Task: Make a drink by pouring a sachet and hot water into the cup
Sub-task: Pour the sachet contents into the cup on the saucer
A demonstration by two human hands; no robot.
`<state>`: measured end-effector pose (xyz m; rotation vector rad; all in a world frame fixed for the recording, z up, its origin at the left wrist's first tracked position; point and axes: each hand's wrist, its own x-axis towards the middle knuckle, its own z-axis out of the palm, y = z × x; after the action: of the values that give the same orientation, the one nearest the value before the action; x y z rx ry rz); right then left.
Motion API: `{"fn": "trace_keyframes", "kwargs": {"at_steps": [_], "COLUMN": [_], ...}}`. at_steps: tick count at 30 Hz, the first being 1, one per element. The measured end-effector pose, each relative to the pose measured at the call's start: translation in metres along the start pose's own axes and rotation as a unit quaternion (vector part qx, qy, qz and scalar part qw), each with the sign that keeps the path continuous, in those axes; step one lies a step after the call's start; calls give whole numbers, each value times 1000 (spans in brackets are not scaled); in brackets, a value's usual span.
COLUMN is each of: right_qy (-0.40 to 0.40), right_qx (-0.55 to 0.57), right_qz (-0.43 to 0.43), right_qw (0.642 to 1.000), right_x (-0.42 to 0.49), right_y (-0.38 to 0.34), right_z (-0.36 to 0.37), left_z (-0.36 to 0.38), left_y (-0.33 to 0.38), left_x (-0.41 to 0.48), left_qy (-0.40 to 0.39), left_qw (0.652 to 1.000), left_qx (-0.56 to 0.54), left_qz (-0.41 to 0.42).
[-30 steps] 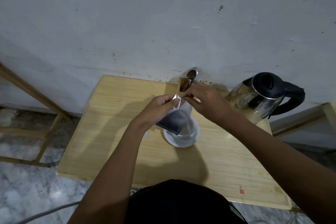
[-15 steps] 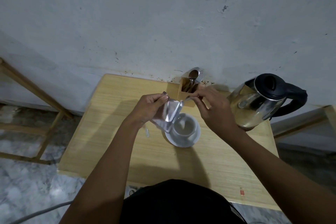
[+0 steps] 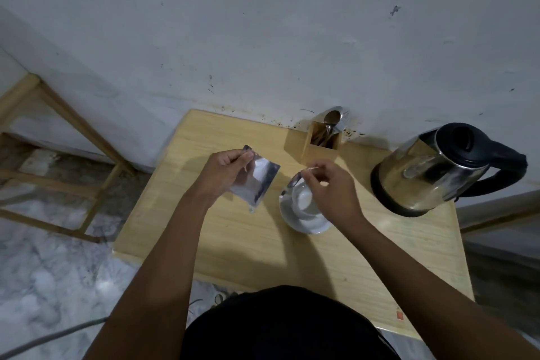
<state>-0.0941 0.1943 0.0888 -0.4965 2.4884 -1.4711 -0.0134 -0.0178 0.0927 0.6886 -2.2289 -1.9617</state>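
Note:
My left hand (image 3: 225, 172) pinches the top corner of a silver sachet (image 3: 258, 181), which hangs above the table to the left of the cup. The white cup (image 3: 302, 200) stands on a white saucer (image 3: 309, 225) in the middle of the wooden table (image 3: 233, 242). Directly over the cup, my right hand (image 3: 330, 188) pinches a thin silver strip (image 3: 293, 183) that looks torn off the sachet. The steel kettle (image 3: 429, 172), with its black lid and handle, stands at the right of the table, apart from both hands.
A wooden holder (image 3: 320, 146) with spoons stands against the wall behind the cup. A wooden frame (image 3: 67, 126) stands on the marble floor to the left. A cable (image 3: 43, 339) lies on the floor at lower left.
The hands have drawn apart. The left hand carried the sachet left, away from the cup, while the right hand came down over the cup with the small silver strip.

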Motion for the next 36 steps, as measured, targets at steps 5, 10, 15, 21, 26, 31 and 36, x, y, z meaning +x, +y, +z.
{"fn": "trace_keyframes", "kwargs": {"at_steps": [5,10,15,21,26,31,36], "right_qy": [-123,-235,-161,-205,-95,31,20], "right_qx": [-215,-342,-110,116,107,150,294], "right_qz": [-35,-37,32,85,34,83,192], "right_qw": [968,909,980,968,989,985,936], "right_x": [23,36,36,-4,-20,-26,-37], "right_y": [5,-1,-2,-4,25,46,67], "right_z": [49,74,53,2,-16,-36,-39], "left_z": [-8,-7,-1,31,64,90,115], "left_y": [-9,-14,-18,-8,0,-2,-8], "left_x": [-14,-24,-25,-17,-7,0,4], "left_qy": [12,43,60,44,3,-48,-23], "left_qw": [999,998,997,996,995,994,974], "left_qx": [28,11,1,-67,-94,-70,-187], "left_qz": [-26,-43,-52,-25,-29,-72,-129]}}
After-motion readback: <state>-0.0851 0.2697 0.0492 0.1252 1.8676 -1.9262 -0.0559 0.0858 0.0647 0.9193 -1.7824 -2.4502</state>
